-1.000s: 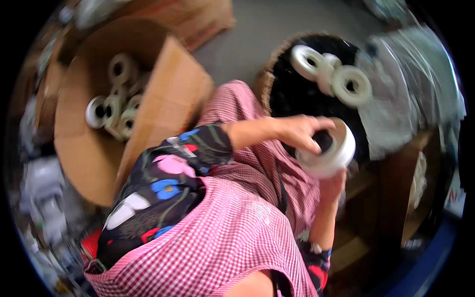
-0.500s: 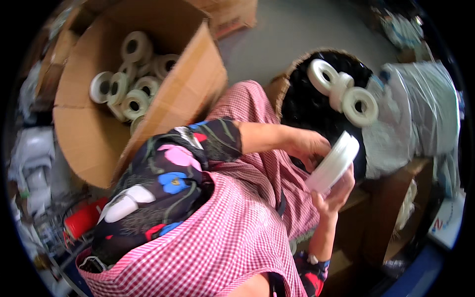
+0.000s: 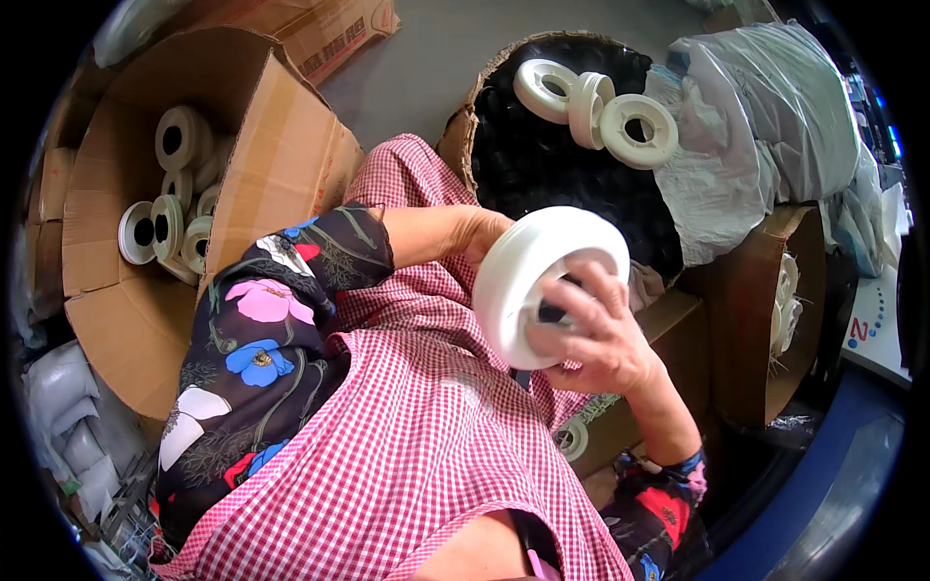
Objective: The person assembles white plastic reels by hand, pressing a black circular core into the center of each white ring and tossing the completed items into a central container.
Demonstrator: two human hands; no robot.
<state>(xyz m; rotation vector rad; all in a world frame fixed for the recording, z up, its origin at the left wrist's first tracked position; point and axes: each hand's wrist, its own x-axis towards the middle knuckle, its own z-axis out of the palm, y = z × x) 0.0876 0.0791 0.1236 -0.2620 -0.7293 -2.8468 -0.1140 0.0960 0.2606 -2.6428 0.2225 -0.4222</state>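
Observation:
A thick white plastic ring (image 3: 513, 261), like a wheel rim, is held up in front of my lap with its round face turned toward me. My right hand (image 3: 596, 329) grips it from the near right side, with its slightly blurred fingers over the face and at the centre hole. Behind the ring's upper left edge is my left hand (image 3: 483, 235); its fingers are hidden there. Past the ring, three similar white rings (image 3: 639, 132) lie in a row on black pieces in a round-looking carton (image 3: 472, 145).
At the left stands a large open cardboard box (image 3: 281, 145) with several white rings (image 3: 181, 137). Grey plastic sheeting (image 3: 775, 107) covers something at the back right. Below it is another carton (image 3: 765, 329) with white pieces. A blue surface (image 3: 823, 484) lies at the lower right.
The ring has turned from edge-on to face-on and sits higher. My right hand has moved from beneath it onto its face. The whole view has shifted, so the boxes appear further left.

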